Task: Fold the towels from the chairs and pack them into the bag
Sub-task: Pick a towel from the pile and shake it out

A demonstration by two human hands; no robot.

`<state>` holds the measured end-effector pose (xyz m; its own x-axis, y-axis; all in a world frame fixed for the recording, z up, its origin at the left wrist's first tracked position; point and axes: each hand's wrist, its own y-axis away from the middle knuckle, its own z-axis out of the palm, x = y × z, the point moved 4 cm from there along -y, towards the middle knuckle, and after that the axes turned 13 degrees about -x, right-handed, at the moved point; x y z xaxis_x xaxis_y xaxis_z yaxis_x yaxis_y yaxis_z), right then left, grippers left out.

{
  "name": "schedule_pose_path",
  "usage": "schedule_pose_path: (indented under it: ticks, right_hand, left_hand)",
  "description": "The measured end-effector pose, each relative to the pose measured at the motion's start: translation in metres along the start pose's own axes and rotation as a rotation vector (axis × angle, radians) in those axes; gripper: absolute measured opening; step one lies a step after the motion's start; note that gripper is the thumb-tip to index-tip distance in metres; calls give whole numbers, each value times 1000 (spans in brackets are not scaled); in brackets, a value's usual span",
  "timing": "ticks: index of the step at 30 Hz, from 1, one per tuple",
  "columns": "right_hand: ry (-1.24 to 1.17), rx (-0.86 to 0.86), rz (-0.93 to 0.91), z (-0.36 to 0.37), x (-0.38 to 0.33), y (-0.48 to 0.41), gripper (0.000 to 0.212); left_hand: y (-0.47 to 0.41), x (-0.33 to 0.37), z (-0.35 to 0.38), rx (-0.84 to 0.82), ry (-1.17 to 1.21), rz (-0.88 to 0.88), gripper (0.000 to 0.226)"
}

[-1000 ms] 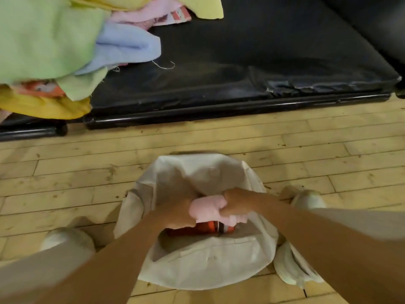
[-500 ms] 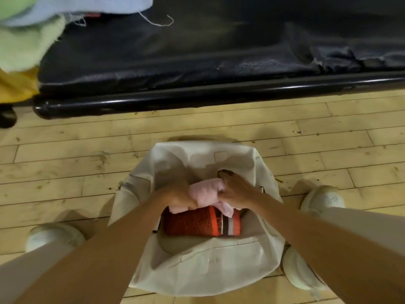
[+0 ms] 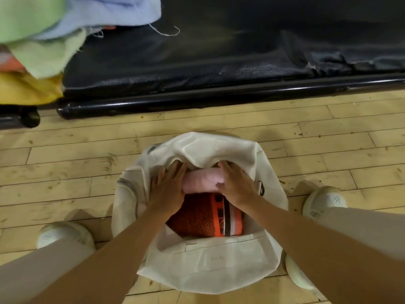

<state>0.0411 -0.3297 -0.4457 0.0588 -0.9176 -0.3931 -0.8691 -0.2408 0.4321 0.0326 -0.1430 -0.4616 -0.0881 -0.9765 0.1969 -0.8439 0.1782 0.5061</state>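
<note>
While flat, left grip (image 3: 168,189), right grip (image 3: 235,185) press towel (image 3: 203,179).

A matt cream cloth bag (image 3: 208,266) holds a soft pink terry towel (image 3: 202,179) and, at its six o'clock, a nubby orange terry towel (image 3: 192,218), on a scuffed wooden plank floor (image 3: 65,163).

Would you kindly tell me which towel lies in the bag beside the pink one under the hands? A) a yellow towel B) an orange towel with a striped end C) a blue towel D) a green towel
B: an orange towel with brown and white stripes lies in the bag, just nearer than the pink towel that the left hand and right hand press.
</note>
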Motion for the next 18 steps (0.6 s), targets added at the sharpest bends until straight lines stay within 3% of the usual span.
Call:
schedule_pose_path:
  ticks: [7, 12, 15, 18]
  right_hand:
    - [245, -83, -28, 17, 6, 11, 62]
    - [438, -203, -37, -27, -15, 35, 35]
    - [620, -253, -106, -65, -29, 51, 30]
    - [568, -276, -218, -107, -45, 69, 29]
  left_hand:
    - [-4, -3, 6, -175, -68, 10, 70]
    - [13, 13, -45, -482, 29, 168, 49]
    - [41, 33, -107, -492, -28, 264, 42]
    - [75, 50, -164, -444, -15, 308, 38]
